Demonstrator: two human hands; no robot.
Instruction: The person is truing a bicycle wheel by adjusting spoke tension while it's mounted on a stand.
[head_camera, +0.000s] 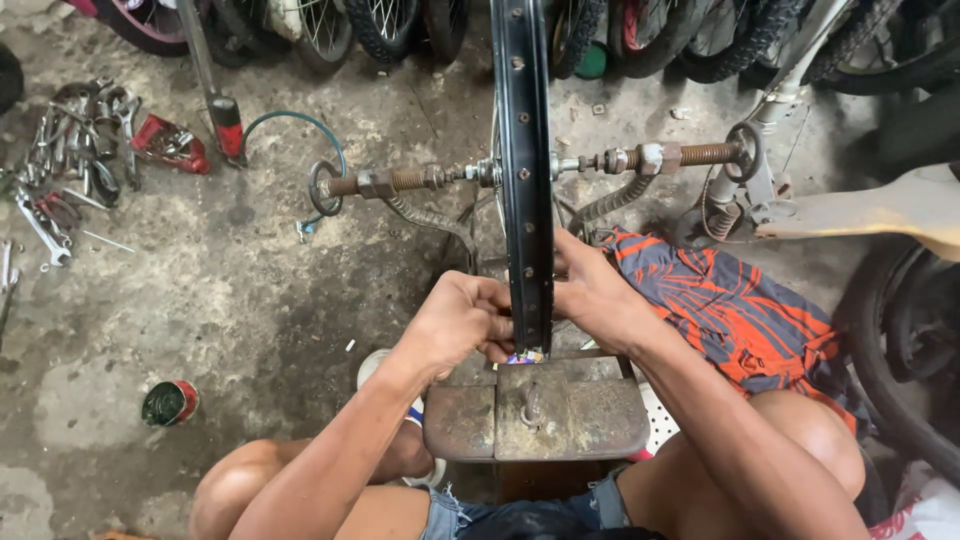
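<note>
A stained concrete floor (230, 300) fills the view, with a row of bicycle wheels (390, 25) leaning along its far edge. At the middle stands a truing stand (535, 415) with rusty metal plates near the person's knees. It carries a black wheel rim (522, 150), seen edge-on and upright, on a threaded axle (400, 181) that runs left to right between the stand's arms.

The step in hand looks like work on the rim's lower edge, just above the plates. The left hand (458, 322) is curled narrowly against the rim's left side, fingers pinched on something small that cannot be made out. The right hand (595, 295) presses on the rim's right side, fingers hidden behind it, so its grip cannot be told. The next move likely calls for a steady rim and a careful fingertip hold.

An orange and blue patterned cloth (735, 315) lies right of the stand. Spanners (70, 160) are scattered at the floor's far left edge, and a small tin can (169, 403) sits on the near left.
</note>
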